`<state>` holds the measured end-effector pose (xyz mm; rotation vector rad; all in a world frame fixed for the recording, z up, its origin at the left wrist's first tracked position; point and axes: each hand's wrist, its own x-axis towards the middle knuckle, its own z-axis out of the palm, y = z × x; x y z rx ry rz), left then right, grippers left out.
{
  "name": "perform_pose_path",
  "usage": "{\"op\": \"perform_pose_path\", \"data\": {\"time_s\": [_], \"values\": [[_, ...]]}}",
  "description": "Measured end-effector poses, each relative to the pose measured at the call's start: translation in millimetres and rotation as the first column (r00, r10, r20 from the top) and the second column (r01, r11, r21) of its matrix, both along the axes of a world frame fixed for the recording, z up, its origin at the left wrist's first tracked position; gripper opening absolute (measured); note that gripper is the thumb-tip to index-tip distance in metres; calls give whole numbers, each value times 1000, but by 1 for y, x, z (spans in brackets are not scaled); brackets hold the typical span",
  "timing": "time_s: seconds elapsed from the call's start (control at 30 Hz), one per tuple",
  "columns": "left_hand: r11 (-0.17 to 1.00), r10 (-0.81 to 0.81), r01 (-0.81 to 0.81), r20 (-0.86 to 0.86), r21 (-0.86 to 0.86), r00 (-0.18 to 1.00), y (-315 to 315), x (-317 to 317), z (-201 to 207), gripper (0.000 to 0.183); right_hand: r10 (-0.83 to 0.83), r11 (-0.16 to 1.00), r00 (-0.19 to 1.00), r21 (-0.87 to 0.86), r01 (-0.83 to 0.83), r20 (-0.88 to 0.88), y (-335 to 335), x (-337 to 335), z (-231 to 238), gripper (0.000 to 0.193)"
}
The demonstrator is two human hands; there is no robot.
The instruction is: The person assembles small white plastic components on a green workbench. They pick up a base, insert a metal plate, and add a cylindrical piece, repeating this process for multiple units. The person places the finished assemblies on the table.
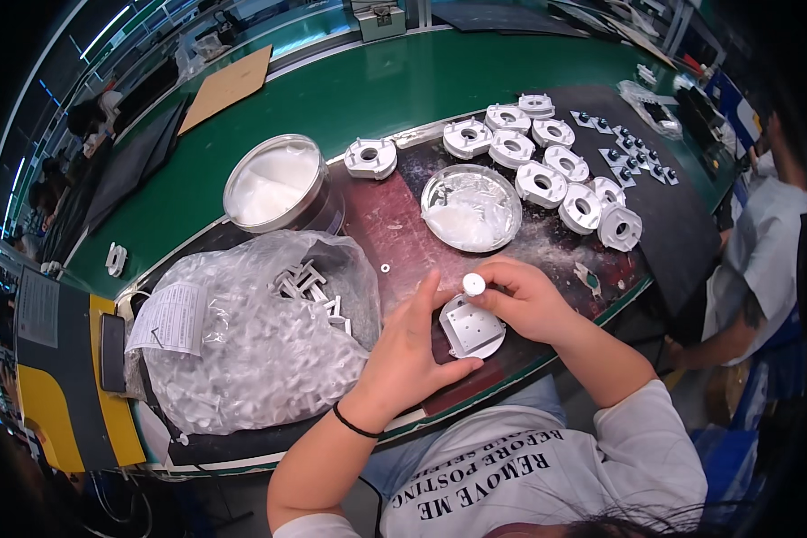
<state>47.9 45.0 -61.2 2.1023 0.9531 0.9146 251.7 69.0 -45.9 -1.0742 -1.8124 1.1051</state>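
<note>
Close to the table's front edge lies a round white metal housing (472, 330) with a flat plate and small holes on top. Around its left side curves my left hand (410, 345), thumb at the near edge and fingers at the far edge, gripping it. My right hand (531, 300) pinches a small white part with a round disc-shaped head (473, 284) at the far edge of that housing. The lower end of this small part is hidden, so I cannot tell whether it sits in the housing.
A large clear bag of white plastic parts (251, 359) stands at left. Behind are a tin of white material (274, 184) and a round metal dish (472, 208). Several white housings (541, 184) and small black-topped pieces (632, 152) fill the right. A person (767, 251) is at far right.
</note>
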Motion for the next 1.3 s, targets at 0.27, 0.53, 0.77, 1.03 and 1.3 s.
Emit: {"op": "perform_pose_path", "data": {"time_s": [0.27,0.53,0.77,1.03,1.3], "values": [[1000,-19,19,-18,0,1000,1,1,1,115,-8,995,996,103,-1,88,-1,2,-2,16],[999,-31,31,2,-15,1000,1,2,1,116,-2,987,995,160,-13,95,1,1,-2,17],[999,-38,38,-6,-28,999,2,2,2,116,16,986,995,165,-33,102,1,2,-2,17],[999,-21,22,21,-42,1000,1,1,1,114,-113,985,993,133,109,28,-11,18,-4,24],[998,-9,9,6,-68,1000,0,4,1,113,-129,960,991,257,114,41,-13,23,-7,24]]}}
